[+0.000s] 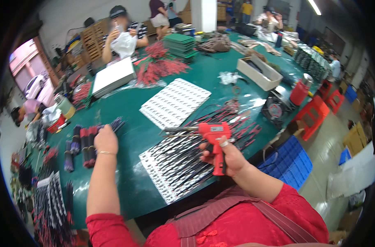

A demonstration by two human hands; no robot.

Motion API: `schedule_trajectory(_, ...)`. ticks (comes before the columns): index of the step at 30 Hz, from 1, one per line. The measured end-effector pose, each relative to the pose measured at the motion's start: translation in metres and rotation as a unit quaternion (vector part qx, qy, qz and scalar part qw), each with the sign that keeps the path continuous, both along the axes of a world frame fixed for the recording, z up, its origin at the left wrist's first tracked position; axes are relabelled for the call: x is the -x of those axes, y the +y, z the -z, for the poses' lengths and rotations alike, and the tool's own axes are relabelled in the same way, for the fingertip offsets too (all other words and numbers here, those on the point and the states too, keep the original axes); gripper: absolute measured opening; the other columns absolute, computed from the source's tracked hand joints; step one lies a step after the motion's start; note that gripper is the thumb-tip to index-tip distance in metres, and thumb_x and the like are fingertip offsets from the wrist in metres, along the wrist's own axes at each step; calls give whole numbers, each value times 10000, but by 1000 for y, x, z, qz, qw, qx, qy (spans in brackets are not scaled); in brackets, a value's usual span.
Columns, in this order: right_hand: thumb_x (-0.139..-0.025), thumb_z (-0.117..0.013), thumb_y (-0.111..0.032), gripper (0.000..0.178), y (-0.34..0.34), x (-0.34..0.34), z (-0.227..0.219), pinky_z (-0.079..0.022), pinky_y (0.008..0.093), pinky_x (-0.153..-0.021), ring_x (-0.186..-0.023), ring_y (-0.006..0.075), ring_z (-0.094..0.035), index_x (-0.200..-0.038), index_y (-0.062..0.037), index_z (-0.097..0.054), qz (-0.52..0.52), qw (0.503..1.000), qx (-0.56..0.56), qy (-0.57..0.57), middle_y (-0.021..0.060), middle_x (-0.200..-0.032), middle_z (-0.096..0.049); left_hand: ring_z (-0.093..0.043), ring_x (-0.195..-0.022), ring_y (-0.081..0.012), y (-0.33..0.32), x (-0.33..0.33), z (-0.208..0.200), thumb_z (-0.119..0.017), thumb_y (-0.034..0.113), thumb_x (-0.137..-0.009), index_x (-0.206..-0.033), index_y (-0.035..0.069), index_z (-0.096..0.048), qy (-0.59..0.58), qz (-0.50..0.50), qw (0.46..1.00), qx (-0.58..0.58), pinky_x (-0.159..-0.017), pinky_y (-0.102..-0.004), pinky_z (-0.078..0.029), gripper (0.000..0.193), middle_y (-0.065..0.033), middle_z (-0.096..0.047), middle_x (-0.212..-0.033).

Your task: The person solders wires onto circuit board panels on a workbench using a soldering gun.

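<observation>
My right hand (224,154) is closed round the handle of a red pistol-grip tool (214,131). The tool's long metal barrel points left over rows of black and red wires (195,160), which lie on a white patterned sheet (148,158). Over on the left, my left hand (106,142) has its fingers closed on a dark wire bundle (118,123) with purplish ends; part of that bundle is hidden by the hand. Beside it lie tied red and black wire bundles (88,146) and darker bundles (69,154).
A second patterned sheet (177,101) lies farther back on the green table (134,181). Red wires (158,68), green boards (179,46), a white box (113,78) and a beige tray (259,74) stand beyond. At right are a blue crate (288,162) and red stools (313,117). A co-worker (125,33) sits opposite.
</observation>
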State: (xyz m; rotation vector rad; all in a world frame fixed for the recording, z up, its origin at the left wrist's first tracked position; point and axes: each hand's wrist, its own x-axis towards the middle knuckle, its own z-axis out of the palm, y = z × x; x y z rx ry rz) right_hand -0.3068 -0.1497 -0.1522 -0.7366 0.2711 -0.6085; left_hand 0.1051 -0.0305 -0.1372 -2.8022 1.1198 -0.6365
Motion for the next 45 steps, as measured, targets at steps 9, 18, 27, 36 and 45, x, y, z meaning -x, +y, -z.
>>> schedule_trajectory(9,-1006,-485,-483,602,-5,-1,6,-555,432,-924,-925,159,-638,-1422,-53,-416,-24,999,12,-18,119,-1190,-619,-630,-895,-434,29,8,-1,-566,238,-970,-1113,2,-581,255,87,921,281,-775,-506,-473,276,-228,-644,-886)
schedule_trajectory(18,-1001,-490,-492,608,-3,0,0,-554,425,-923,-919,153,-635,-1416,-53,-424,-20,1000,9,-10,118,-1185,-618,-643,-858,-392,44,8,7,-521,3,-858,-956,-11,-589,35,26,993,107,-738,-451,-540,120,-197,-540,-1041)
schedule_trajectory(27,-1004,-485,-493,607,-1,-2,0,-551,419,-927,-917,149,-640,-1413,-48,-427,-17,1000,12,-4,116,-1192,-616,-650,-880,-344,46,3,3,-565,30,-850,-891,32,-597,-81,48,994,56,-758,-403,-539,52,-157,-603,-945)
schedule_trajectory(36,-996,-487,-516,617,-1,1,0,-563,416,-886,-909,161,-628,-1390,-42,-453,0,1000,6,-7,121,-1160,-621,-682,-812,-352,42,30,-35,-619,245,-943,-981,4,-620,122,79,966,215,-695,-457,-510,244,-184,-702,-874)
schedule_trajectory(45,-990,-503,-511,631,-1,-2,1,-569,406,-870,-884,164,-618,-1386,-24,-437,11,1000,-10,-2,134,-1154,-623,-501,-608,-98,56,71,-1,-601,211,-992,-926,54,-624,489,185,532,665,-571,-250,-429,173,22,-520,-683)
